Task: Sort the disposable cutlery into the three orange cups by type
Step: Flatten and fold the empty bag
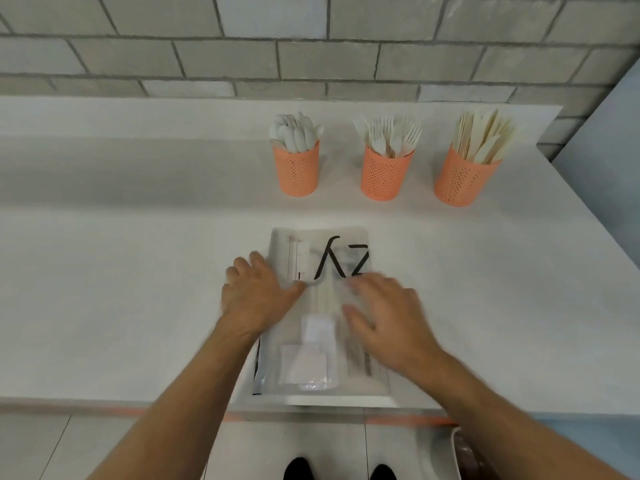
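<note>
- Left hand (258,294) lies flat on the left edge of a clear plastic bag (322,306), fingers straight and spread, palm down.
- Right hand (384,315) rests on the right half of the same bag, fingers loosely spread and blurred; whether they pinch the film I cannot tell.
- That bag is one glossy, crinkled rectangle near the front edge of the bench (138,271), printed with large black letters at its far end; pale sticks and a small white packet show dimly through it.
- Three orange cups stand in a row towards the back of the bench, well apart from the bag, each a round cylinder with a perforated mesh wall.
- Left cup (296,171) holds a bunch of white spoons (294,131), smooth rounded bowls up.
- Middle cup (386,176) holds white forks (389,133), tines up and fanned out.
- Right cup (462,180) holds cream, wood-like flat knives (483,136), leaning right.
- Bench surface is matt white and smooth; behind it rises a wall of grey rectangular tiles (311,57) with dark grout.
- Two dark shoe tips (299,469) show on the pale tiled floor below the bench edge.
</note>
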